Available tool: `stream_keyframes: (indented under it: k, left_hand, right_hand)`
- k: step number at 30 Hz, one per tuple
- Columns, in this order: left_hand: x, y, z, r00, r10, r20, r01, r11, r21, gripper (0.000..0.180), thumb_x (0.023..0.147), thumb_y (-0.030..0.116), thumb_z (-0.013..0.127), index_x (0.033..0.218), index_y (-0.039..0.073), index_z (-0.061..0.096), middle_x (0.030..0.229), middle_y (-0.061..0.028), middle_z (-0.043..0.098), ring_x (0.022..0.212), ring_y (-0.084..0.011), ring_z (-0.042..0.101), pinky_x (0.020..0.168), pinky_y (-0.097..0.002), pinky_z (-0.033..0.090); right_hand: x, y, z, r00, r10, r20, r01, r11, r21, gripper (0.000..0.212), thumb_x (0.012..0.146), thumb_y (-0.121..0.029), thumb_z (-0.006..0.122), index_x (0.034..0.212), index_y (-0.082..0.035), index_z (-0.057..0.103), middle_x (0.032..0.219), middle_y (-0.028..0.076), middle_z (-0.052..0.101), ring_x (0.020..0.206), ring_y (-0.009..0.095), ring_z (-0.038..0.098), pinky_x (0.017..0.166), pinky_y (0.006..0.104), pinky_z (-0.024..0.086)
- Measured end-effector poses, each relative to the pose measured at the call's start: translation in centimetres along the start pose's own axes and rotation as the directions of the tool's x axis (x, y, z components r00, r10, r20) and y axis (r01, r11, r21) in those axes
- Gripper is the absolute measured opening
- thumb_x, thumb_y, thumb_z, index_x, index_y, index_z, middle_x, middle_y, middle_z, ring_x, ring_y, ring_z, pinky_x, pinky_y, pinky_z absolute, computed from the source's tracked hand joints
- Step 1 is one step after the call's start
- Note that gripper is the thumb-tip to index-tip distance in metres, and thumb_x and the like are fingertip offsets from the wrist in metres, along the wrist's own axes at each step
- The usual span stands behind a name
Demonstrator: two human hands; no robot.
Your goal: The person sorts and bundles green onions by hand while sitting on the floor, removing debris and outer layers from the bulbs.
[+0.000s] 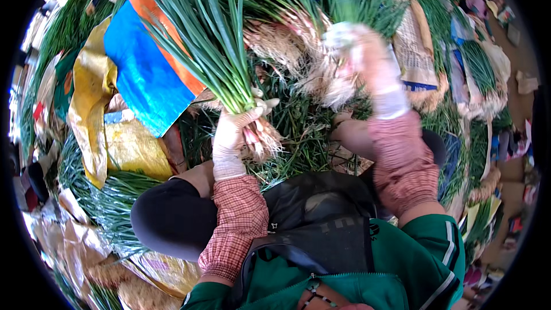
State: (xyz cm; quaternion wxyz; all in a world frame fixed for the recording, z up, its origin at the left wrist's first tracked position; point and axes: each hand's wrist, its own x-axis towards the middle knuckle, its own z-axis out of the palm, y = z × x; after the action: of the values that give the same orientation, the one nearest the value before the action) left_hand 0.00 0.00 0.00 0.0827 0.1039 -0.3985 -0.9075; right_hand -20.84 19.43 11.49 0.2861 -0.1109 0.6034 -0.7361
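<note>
My left hand (234,127), in a pale glove, is wrapped round a bunch of green onions (225,77) just above the roots. Its long leaves fan up and to the left, and the pinkish-white bulbs and roots poke out below the fist. To the right, my gloved right hand (363,51) is smeared by motion. A blurred green streak of leaves rises from it, moving with the hand, so it seems closed on some green onions; its fingers are indistinct. Beside it lies a heap of green onions (281,43) with roots toward me.
A blue and orange sheet (140,63) and a yellow sack (94,92) lie at the left. Loose green leaves (298,132) cover the ground between my bent knees. More bundles (476,72) and a printed sack (416,51) are at the right.
</note>
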Motion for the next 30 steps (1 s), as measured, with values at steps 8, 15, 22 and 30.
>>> stream_keyframes:
  k: [8, 15, 22, 30]
  left_hand:
    - [-0.2, -0.7, 1.3, 0.988, 0.144, -0.059, -0.151, 0.979, -0.135, 0.037, 0.080, 0.001, 0.062, 0.115, -0.004, 0.050, 0.076, -0.0073, 0.055, 0.068, -0.0179, 0.056, 0.067, -0.0367, 0.052]
    - [1.8, -4.5, 1.0, 0.991, -0.005, -0.134, -0.040, 0.942, -0.332, 0.042, 0.083, 0.006, 0.061, 0.123, 0.000, 0.049, 0.089, -0.0062, 0.060, 0.081, -0.0221, 0.059, 0.076, -0.0403, 0.051]
    - [1.2, -2.8, -0.9, 0.996, 0.080, -0.035, -0.087, 0.893, -0.442, 0.051, 0.086, 0.011, 0.058, 0.133, 0.000, 0.040, 0.083, -0.0034, 0.053, 0.077, -0.0176, 0.055, 0.082, -0.0416, 0.049]
    - [2.1, -3.3, -0.3, 0.990, 0.043, -0.138, -0.107, 0.856, -0.506, 0.024, 0.083, 0.005, 0.059, 0.107, 0.002, 0.056, 0.102, -0.0142, 0.064, 0.113, -0.0319, 0.055, 0.088, -0.0425, 0.050]
  right_hand:
    - [-21.6, -7.3, -25.0, 0.536, -0.227, -0.813, 0.217, 0.968, -0.127, 0.030, 0.096, -0.030, 0.047, 0.114, -0.007, 0.054, 0.081, 0.000, 0.053, 0.058, 0.011, 0.044, 0.048, 0.0247, 0.032]
    - [-44.1, 6.3, -53.2, 0.715, -0.450, -0.535, -0.687, -0.308, -0.658, 0.022, 0.086, -0.009, 0.055, 0.106, -0.004, 0.057, 0.095, 0.008, 0.061, 0.085, 0.025, 0.061, 0.074, 0.0356, 0.050]
    - [-10.2, -4.7, -23.7, 0.898, -0.417, -0.142, 0.091, 0.491, -0.866, 0.034, 0.088, -0.013, 0.056, 0.120, -0.001, 0.057, 0.119, 0.009, 0.061, 0.106, 0.017, 0.057, 0.093, 0.0262, 0.042]
    - [9.9, 7.5, 1.0, 0.984, -0.156, 0.088, 0.058, -0.188, -0.980, 0.027, 0.093, -0.034, 0.050, 0.108, -0.016, 0.063, 0.091, 0.008, 0.067, 0.076, 0.021, 0.064, 0.075, 0.0324, 0.052]
